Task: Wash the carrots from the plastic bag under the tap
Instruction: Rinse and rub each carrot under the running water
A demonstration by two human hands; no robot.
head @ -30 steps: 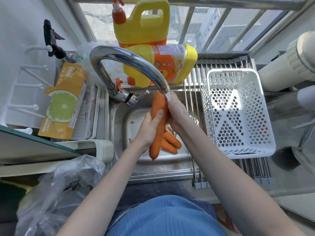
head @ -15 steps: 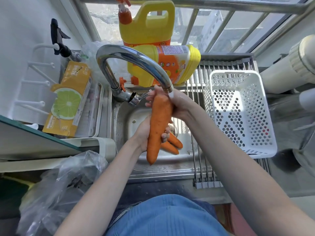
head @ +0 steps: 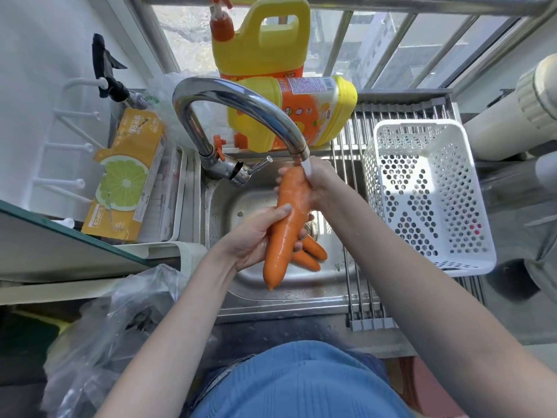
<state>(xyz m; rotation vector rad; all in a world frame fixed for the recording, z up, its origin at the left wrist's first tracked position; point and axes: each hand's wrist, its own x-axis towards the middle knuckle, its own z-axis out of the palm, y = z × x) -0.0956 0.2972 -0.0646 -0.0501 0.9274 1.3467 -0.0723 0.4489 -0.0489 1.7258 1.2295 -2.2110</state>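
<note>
A large wet carrot (head: 287, 224) is held upright over the steel sink (head: 229, 203), its thick top right under the spout of the curved chrome tap (head: 241, 101). My left hand (head: 256, 233) grips its middle, thumb across the front. My right hand (head: 316, 184) wraps around the thick top end from behind. Two smaller carrots (head: 312, 251) lie on the sink floor by the drain, partly hidden by the big one. The crumpled clear plastic bag (head: 120, 321) sits on the counter at the lower left.
A white perforated basket (head: 428, 194) stands on a metal roll-up rack (head: 361, 297) right of the sink. Two yellow detergent jugs (head: 286, 110) stand behind the tap. An orange lemon-print box (head: 126, 179) lies in a tray at the left.
My left hand slid up the carrot and its thumb now lies across the front. The right hand stays around the top end under the spout.
</note>
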